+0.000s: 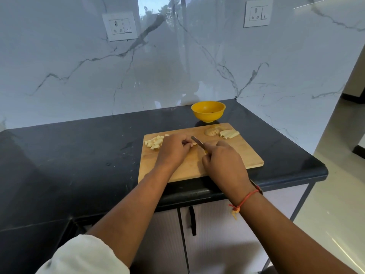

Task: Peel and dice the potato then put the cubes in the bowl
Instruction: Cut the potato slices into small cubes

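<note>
A wooden board (237,155) lies on the black desk (79,155) below a veined marble wall (79,76). The left hand (173,149) has its fingers (185,142) curled, pinching a potato strip (194,144) mid-board. The right hand (223,161) grips the knife (197,142). Cubes (155,142) lie at the board's far left and slices (229,133) at its far right, near the yellow bowl (208,112).

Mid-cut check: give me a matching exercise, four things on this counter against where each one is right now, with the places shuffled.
Things
1. yellow round bowl
2. pile of pale diced potato cubes
3. pale undiced potato slices
4. steel-bladed knife

Places
A. gripped in the right hand
B. far left corner of the rectangular wooden cutting board
C. on the black stone counter, just behind the board
D. far right corner of the board

Pairs: 1-C, 2-B, 3-D, 4-A
</note>
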A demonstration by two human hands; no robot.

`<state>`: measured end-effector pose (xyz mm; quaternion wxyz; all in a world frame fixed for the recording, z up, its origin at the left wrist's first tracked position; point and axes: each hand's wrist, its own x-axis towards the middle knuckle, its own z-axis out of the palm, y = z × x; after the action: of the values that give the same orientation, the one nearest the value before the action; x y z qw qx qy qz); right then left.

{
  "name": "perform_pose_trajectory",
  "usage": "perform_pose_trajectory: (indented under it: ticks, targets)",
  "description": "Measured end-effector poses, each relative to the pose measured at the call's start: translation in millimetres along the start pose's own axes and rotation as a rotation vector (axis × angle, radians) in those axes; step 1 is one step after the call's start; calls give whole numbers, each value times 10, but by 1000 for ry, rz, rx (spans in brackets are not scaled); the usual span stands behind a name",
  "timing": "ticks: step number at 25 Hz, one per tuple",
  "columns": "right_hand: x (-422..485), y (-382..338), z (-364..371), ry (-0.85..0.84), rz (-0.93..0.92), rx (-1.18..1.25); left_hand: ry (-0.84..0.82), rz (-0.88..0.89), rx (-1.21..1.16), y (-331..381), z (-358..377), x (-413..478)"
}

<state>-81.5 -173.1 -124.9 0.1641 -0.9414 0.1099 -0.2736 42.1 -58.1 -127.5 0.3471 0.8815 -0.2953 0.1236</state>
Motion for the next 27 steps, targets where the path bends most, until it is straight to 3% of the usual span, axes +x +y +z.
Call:
perform_pose_trajectory:
  ticks: [21,27]
  targets:
    - [-90,-62,-116,-199,-96,-234,30,1,2,10,13,-8]
    - [-117,-42,-222,-105,-29,-216,23,18,38,34,-7,-50]
